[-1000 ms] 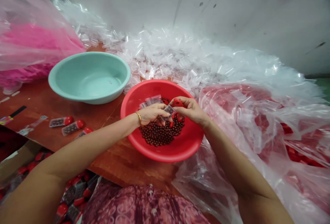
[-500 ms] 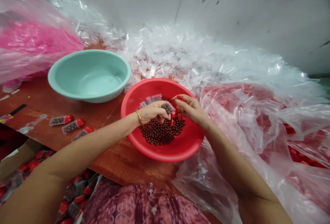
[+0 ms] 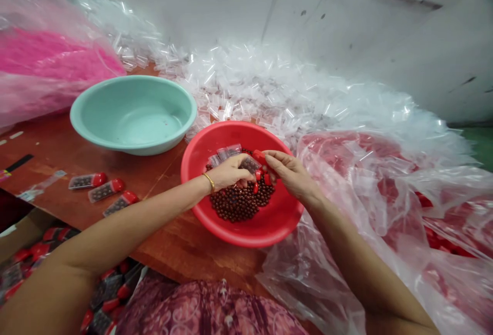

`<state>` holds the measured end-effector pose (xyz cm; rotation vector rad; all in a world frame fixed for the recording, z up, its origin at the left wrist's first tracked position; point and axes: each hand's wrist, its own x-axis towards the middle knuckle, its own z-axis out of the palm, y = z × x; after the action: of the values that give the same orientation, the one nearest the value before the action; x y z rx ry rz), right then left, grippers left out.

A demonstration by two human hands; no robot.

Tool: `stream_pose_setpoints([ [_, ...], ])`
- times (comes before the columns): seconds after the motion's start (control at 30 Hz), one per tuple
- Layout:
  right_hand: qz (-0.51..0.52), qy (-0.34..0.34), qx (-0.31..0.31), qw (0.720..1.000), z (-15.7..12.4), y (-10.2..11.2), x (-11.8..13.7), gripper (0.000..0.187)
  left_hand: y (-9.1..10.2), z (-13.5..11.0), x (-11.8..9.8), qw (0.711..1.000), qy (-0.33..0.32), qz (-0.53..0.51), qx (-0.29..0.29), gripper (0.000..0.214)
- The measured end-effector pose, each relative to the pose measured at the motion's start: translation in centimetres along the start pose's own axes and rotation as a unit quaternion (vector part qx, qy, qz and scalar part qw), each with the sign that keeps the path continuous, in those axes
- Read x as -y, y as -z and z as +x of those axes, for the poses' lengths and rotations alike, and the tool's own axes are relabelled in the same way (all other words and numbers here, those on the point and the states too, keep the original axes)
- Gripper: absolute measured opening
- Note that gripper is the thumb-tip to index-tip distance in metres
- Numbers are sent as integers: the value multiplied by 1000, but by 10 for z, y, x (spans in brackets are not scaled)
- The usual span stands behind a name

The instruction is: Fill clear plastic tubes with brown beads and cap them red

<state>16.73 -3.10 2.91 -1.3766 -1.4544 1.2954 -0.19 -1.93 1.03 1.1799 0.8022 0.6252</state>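
Observation:
Over the red basin [image 3: 242, 237], my left hand [image 3: 228, 173] is closed around a small clear plastic tube [image 3: 250, 164] filled with dark beads. My right hand [image 3: 290, 173] pinches a red cap [image 3: 260, 157] at the tube's upper right end; whether it is seated on the tube I cannot tell. Under both hands lies a heap of brown beads [image 3: 236, 204] in the basin. Several loose red caps [image 3: 266, 179] rest on the beads near my fingers. More clear tubes [image 3: 223, 153] lean against the basin's far inner side, partly behind my left hand.
A pale green basin [image 3: 134, 142] stands at left, near several capped bead tubes [image 3: 106, 190]. Clear empty tubes [image 3: 262, 78] are heaped along the wall. Plastic bags with red contents [image 3: 346, 155] lie at right, a pink-filled bag [image 3: 50, 57] at far left. Below sits a box of filled tubes [image 3: 103, 294].
My right hand has moved slightly down, and the red cap in its fingers is now at the tube's end. My left hand keeps hold of the tube. The view has shifted slightly.

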Motion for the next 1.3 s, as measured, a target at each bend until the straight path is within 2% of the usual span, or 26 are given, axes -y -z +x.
stream_pose_setpoints([
  [0.13, -86, 101, -33, 991, -4, -2, 1, 36, 0, -2, -2, 999, -40, -23, 0, 23],
  [0.2, -100, 129, -43, 986, -4, -3, 0, 35, -1, -2, -2, 998, -58, -31, -21, 28],
  [0.37, 51, -4, 29, 998, -3, -6, -7, 47, -1, -1, -5, 995, -65, -27, -74, 22],
  [0.43, 87, -14, 24, 996, -3, -9, -9, 45, -2, -1, -7, 995, -56, -34, -72, 21],
  [0.53, 44, 35, 14, 998, -5, -11, -8, 39, -3, -3, -8, 996, -57, -39, -51, 19],
  [0.6, -51, 112, 11, 992, -8, -10, -5, 34, -4, -3, -7, 996, -66, -40, -42, 18],
  [0.67, -172, 212, 8, 962, -11, -7, -3, 31, -3, -3, -5, 995, -80, -43, -43, 19],
  [0.73, -285, 288, 2, 914, -15, -5, -1, 32, -3, -3, -4, 994, -91, -41, -45, 18],
  [0.8, -367, 313, -5, 876, -17, -3, 0, 33, -2, -3, -4, 994, -92, -34, -49, 16],
  [0.87, -400, 306, -15, 864, -19, -1, -1, 34, -2, -2, -3, 993, -93, -19, -67, 20],
  [0.97, -350, 264, -22, 899, -19, 0, -2, 41, -1, 1, 2, 989, -106, 23, -100, 30],
  [1.07, -279, 214, 5, 936, -18, -2, -1, 43, 0, 2, 7, 980, -125, 103, -113, 28],
  [1.2, -265, 220, 12, 939, -18, -10, 0, 40, -1, -2, 7, 954, -158, 213, -143, 26],
  [1.3, -287, 215, 21, 933, -19, -13, -2, 41, -2, -6, 3, 941, -159, 240, -176, 28],
])
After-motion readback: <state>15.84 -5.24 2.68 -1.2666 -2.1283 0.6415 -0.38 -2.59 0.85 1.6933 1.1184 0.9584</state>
